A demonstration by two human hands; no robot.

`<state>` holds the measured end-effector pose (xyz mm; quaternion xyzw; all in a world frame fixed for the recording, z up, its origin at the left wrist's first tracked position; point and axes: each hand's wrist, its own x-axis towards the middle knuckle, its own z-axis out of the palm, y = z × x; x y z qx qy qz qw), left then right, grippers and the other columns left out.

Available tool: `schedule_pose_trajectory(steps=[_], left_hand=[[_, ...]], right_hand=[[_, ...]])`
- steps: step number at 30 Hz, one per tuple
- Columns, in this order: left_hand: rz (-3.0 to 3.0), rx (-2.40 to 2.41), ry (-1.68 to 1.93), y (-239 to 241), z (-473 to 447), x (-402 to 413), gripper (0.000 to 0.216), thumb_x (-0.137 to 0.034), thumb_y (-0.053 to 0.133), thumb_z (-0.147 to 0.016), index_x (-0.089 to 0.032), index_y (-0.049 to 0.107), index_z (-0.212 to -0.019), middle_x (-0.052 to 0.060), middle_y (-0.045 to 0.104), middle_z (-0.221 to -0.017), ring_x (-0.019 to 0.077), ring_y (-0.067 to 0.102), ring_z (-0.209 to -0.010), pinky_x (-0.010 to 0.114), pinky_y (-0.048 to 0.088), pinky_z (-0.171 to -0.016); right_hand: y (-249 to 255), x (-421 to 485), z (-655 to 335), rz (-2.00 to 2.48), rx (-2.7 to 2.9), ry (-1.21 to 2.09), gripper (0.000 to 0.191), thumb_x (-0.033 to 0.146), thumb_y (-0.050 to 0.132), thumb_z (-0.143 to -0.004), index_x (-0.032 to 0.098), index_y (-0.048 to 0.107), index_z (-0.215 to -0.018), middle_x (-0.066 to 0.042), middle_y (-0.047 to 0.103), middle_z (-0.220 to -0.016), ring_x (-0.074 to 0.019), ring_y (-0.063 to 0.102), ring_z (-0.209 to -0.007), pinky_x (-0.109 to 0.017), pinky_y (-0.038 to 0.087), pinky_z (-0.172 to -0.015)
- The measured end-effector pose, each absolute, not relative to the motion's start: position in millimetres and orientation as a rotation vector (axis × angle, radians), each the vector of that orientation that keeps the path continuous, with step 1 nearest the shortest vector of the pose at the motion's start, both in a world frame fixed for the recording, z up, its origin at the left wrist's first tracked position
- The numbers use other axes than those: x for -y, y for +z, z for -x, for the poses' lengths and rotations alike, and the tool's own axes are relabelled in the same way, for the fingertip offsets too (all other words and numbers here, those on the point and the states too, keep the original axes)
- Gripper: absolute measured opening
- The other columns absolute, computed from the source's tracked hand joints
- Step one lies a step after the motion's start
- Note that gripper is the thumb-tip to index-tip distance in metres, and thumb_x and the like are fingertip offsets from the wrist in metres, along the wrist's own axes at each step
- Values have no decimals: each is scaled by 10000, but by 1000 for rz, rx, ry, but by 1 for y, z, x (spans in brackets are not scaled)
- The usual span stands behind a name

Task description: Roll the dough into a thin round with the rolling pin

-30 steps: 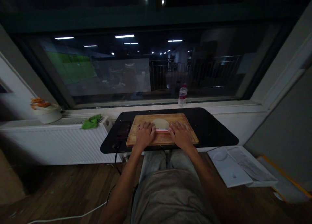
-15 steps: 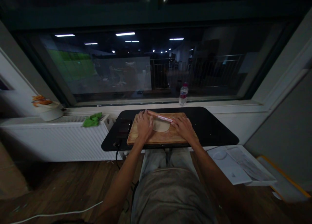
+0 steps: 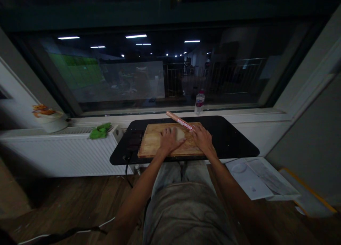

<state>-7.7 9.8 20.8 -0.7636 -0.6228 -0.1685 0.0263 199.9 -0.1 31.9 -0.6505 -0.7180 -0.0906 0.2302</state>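
A wooden cutting board (image 3: 151, 145) lies on the black table, with a pale flat sheet of dough (image 3: 180, 133) on it. My left hand (image 3: 169, 139) rests over the dough's left part, fingers spread, and hides much of it. In my right hand (image 3: 201, 138) is the near end of a wooden rolling pin (image 3: 176, 118) with a red and white label. The pin slants up to the left, and its far end is free beyond the board's back edge.
The black table (image 3: 229, 138) stands before a window sill where a water bottle (image 3: 199, 102) stands. On the radiator (image 3: 80, 156) at left are a green cloth (image 3: 100, 131) and a white pot (image 3: 52, 122). An open white box (image 3: 262, 179) is at lower right.
My left hand has let go of the rolling pin's left end and moved right and down onto the dough. The pin's far end now points farther back, still held by my right hand.
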Motion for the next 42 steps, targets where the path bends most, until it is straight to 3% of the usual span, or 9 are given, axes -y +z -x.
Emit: schedule_pose_trajectory(steps=[5,12,17,21,25,33,37,42], left_hand=[[2352,1923,-544,20,12,-10,966,-831,606,-1004,-146,507,-1677,265,632,-1571,469,551,-1452,609,430,-1221],[2629,1713,-661,19,25,-19,811,-651,694,-1013,-205,508,-1665,164,605,-1659,370,533,-1527,480,410,-1288],[2602,1745,-611,16,22,-22,897,-744,667,-1003,-197,482,-1689,213,548,-1702,420,487,-1575,549,377,-1301],[2591,1743,-553,16,19,-21,828,-780,593,-1038,-202,552,-1629,220,554,-1680,428,513,-1538,561,381,-1281],[2618,1728,-568,20,22,-20,746,-738,612,-1044,-203,606,-1564,195,597,-1620,399,537,-1505,517,416,-1252],[2634,1716,-585,22,24,-18,757,-621,735,-983,-233,579,-1613,158,605,-1629,380,537,-1508,503,427,-1269],[2655,1637,-536,23,22,-14,748,-659,611,-1059,-256,525,-1682,152,560,-1699,379,501,-1555,546,390,-1302],[2688,1587,-409,21,19,-15,663,-694,435,-1133,-375,516,-1709,89,478,-1800,395,407,-1646,621,306,-1340]], right_hand=[[31,0,-200,1777,1984,-242,460,357,511,-1187,194,657,-1591,-162,714,-1520,-306,634,-1428,-381,517,-1140],[29,0,-201,1746,1989,-251,469,399,483,-1192,218,698,-1568,-173,710,-1524,-325,663,-1390,-400,524,-1143],[26,-2,-203,1744,1989,-256,498,394,480,-1187,210,667,-1610,-178,697,-1553,-341,647,-1414,-433,518,-1170],[22,-6,-205,1700,2005,-259,469,382,482,-1187,207,693,-1567,-167,721,-1511,-324,636,-1429,-412,515,-1174],[21,-7,-206,1667,1990,-250,441,379,495,-1187,219,711,-1536,-151,718,-1528,-313,634,-1436,-410,523,-1172],[24,-4,-205,1686,1973,-249,448,385,515,-1182,216,716,-1545,-159,729,-1508,-314,667,-1393,-398,539,-1154],[23,-5,-205,1675,1975,-258,444,371,520,-1173,230,716,-1546,-145,743,-1487,-312,671,-1382,-392,551,-1140],[22,-5,-205,1663,1973,-269,446,361,527,-1162,247,716,-1550,-138,761,-1454,-316,669,-1380,-401,548,-1148]])
